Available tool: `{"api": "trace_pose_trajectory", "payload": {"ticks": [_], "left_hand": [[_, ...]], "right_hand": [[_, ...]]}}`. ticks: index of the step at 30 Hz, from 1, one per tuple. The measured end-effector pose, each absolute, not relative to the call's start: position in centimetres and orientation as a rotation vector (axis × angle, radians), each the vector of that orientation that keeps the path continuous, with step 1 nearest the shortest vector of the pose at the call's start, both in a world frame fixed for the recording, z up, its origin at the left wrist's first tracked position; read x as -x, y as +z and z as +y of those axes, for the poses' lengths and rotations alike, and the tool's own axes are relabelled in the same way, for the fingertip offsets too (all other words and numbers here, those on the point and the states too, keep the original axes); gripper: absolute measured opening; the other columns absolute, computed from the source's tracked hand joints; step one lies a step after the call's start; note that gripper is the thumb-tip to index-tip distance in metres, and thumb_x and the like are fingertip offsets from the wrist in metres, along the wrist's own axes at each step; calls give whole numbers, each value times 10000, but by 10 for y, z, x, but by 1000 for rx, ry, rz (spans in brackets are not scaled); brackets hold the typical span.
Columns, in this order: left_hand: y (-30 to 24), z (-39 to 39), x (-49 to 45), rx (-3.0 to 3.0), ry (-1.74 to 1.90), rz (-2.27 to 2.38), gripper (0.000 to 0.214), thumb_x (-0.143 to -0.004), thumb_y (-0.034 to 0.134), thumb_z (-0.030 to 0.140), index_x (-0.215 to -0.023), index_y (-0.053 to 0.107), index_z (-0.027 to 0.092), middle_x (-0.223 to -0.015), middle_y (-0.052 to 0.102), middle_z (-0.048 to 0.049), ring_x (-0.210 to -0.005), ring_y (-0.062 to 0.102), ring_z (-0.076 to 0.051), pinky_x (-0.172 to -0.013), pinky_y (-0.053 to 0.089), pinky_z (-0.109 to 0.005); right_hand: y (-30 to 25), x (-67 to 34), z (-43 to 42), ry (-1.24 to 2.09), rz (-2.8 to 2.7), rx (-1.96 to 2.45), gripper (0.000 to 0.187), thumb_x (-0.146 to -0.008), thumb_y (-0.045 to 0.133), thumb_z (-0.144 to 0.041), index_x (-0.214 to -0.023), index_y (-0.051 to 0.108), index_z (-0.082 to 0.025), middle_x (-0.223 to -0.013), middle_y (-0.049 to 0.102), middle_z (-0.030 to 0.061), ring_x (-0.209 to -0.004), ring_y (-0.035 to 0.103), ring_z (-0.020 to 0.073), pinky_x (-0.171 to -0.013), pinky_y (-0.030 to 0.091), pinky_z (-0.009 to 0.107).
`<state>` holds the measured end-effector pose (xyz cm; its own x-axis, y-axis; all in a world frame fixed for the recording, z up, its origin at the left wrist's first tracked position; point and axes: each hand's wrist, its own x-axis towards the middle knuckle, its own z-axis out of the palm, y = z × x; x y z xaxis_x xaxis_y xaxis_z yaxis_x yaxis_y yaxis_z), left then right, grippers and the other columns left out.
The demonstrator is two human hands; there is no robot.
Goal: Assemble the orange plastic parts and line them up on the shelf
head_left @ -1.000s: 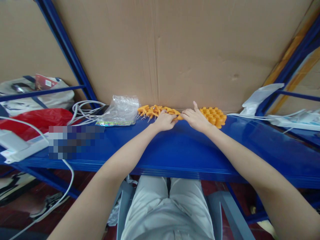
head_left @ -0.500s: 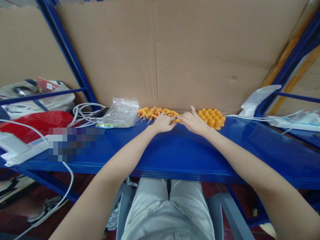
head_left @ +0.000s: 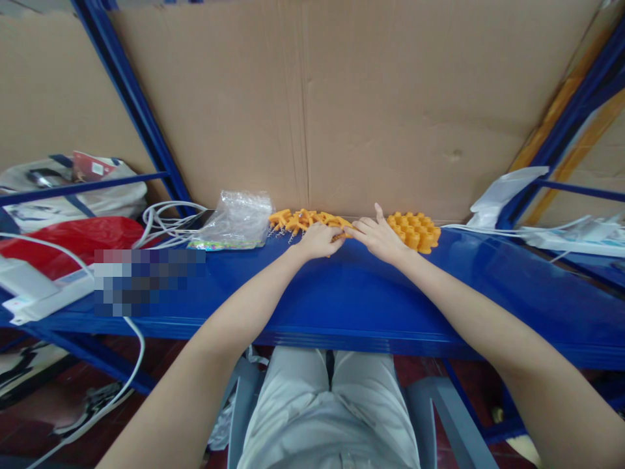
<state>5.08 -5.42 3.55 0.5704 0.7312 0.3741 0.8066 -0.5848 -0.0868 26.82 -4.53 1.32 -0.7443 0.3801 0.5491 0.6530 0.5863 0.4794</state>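
Observation:
Near the back of the blue table, my left hand is closed around a small orange plastic piece, mostly hidden by the fingers. My right hand meets it from the other side, its fingertips on the same piece and one finger raised. Just behind and left of my left hand lies a pile of orange plastic pieces with short metal chains, like keychains. Right beside my right hand sits a knobbly block of orange pieces set close together.
A clear plastic bag lies left of the pile. White cables, a red bag and a white power strip are farther left. A cardboard panel stands behind the blue table. White cable and plastic lie at right.
My right hand's fingers have shifted slightly and spread over the orange piece. My left hand has turned a little while keeping its grip. The pile and the block have stayed put.

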Motion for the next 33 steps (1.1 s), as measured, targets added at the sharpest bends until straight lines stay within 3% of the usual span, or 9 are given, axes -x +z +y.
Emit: {"api": "trace_pose_trajectory", "payload": {"ticks": [4,7,11,14,23,29,33], "left_hand": [[30,-48,-42,2517,-497,-1332,370,-979,467,350,-1076,771,161,-947,786,-117,-929,722,-291,-866,502,-406],[25,-40,-35,2472,-625,-1323,341,-986,470,324,-1130,741,175,-935,776,-101,-956,706,-285,-954,457,-441],[21,-31,-32,2406,-796,-1242,286,-984,487,296,-1080,734,190,-1075,750,-117,-1061,666,-292,-1008,394,-486],[20,-28,-33,2371,-873,-1202,262,-972,533,320,-1051,752,201,-1095,742,-127,-1074,653,-299,-987,380,-484],[14,-27,-36,2418,-893,-1269,317,-980,462,175,-1119,739,235,-1159,781,-90,-1089,697,-273,-1048,367,-508],[8,-28,-40,2434,-768,-1386,369,-1026,416,262,-1301,662,239,-1267,741,-119,-1211,655,-302,-1094,372,-576],[3,-28,-42,2485,-612,-1544,466,-1050,366,330,-1479,511,226,-1484,598,-141,-1405,517,-318,-1150,345,-609]], "right_hand": [[17,-283,-42,-972,-2344,979,441,-986,371,-72,-1290,638,-248,-1110,678,71,-1073,579,235,-1208,161,698],[19,-299,-38,-941,-2268,1102,383,-982,410,-121,-1247,662,-233,-1084,677,87,-1048,585,261,-1174,179,732],[17,-311,-32,-888,-2194,1172,305,-984,453,-209,-1186,681,-224,-1095,667,99,-1040,583,284,-1146,193,763],[16,-310,-31,-871,-2188,1171,290,-983,463,-235,-1175,680,-218,-1080,656,98,-1016,585,278,-1154,201,746],[17,-299,-38,-807,-2193,1220,301,-995,408,-289,-1168,620,-164,-1075,677,146,-1015,604,312,-1152,216,711],[15,-304,-34,-695,-2108,1305,319,-985,390,-285,-1206,591,-172,-1079,714,167,-1018,637,336,-1127,207,745],[12,-311,-27,-585,-2032,1327,254,-979,420,-318,-1135,588,-207,-1033,739,146,-973,669,329,-1128,197,755]]}}
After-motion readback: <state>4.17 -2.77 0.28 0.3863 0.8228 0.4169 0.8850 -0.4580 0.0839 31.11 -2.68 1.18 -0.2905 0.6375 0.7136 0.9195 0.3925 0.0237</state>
